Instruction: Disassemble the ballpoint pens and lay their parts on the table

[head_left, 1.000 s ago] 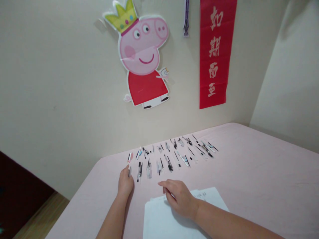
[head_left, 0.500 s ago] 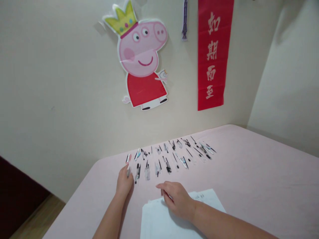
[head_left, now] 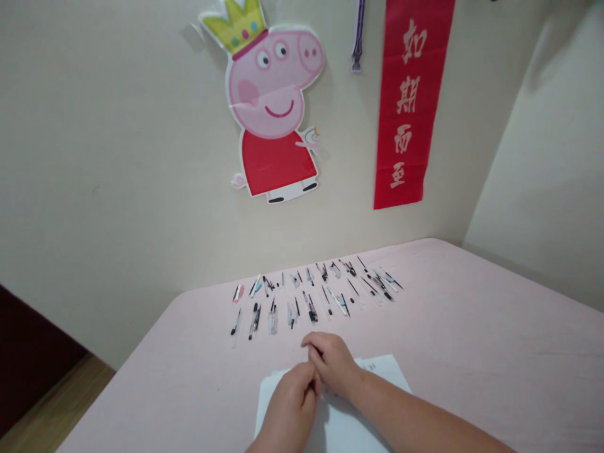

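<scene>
My left hand (head_left: pixel 296 393) is closed, its curled fingertips meeting those of my right hand above white sheets of paper (head_left: pixel 358 431). My right hand (head_left: pixel 334 365) is closed too, its index finger bent forward over the others. Whatever the fingers hold, if anything, is hidden between them. Beyond the hands, dismantled pens lie in two rows. Nearest the hands is a group of black pen parts (head_left: pixel 310 309). Further left are a clear pen body (head_left: pixel 272 319), a black pen (head_left: pixel 255 321) and a slim refill with a black cap (head_left: pixel 234 327).
A pink bedsheet-like cover (head_left: pixel 472 352) spreads over the surface, which meets the wall at the back. At the back left lies a pink-and-white pen (head_left: pixel 238 293). A pig cutout (head_left: pixel 278 163) and a red banner (head_left: pixel 410 126) hang on the wall.
My left hand has drawn back from the left end of the front row of pen parts and come to meet my right hand over the paper. My right hand stays bent over the sheets.
</scene>
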Demonstrator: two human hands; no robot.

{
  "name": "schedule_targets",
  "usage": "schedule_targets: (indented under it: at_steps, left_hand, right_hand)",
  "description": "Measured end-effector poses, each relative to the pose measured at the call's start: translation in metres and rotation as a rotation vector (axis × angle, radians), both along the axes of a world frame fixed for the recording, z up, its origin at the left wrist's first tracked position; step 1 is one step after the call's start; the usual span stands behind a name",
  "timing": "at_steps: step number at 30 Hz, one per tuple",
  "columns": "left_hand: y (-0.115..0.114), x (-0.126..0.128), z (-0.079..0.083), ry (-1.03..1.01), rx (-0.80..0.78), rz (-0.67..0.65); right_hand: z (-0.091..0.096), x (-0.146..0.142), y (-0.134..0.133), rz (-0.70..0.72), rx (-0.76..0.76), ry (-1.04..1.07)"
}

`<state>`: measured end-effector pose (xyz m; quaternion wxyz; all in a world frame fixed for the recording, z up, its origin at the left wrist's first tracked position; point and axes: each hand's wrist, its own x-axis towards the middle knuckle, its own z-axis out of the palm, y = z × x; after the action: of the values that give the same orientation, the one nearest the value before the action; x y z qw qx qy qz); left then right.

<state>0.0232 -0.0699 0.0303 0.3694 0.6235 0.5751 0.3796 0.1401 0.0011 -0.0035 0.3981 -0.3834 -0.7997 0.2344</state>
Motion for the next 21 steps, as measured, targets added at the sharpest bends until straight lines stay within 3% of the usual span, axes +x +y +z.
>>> schedule_targets:
  at_steps: [7, 14, 21]
  left_hand:
    - [-0.004, 0.02, -0.021, -0.136, -0.064, -0.015]
    - [-0.003, 0.019, -0.035, 0.111, -0.008, -0.12]
    - [0.001, 0.012, -0.043, 0.154, 0.031, -0.184]
  right_hand:
    - [-0.012, -0.001, 0.015, -0.056, -0.194, -0.049]
    - [-0.012, 0.0, 0.018, -0.007, -0.285, -0.123]
    - [-0.01, -0.002, 0.016, -0.02, -0.301, -0.128]
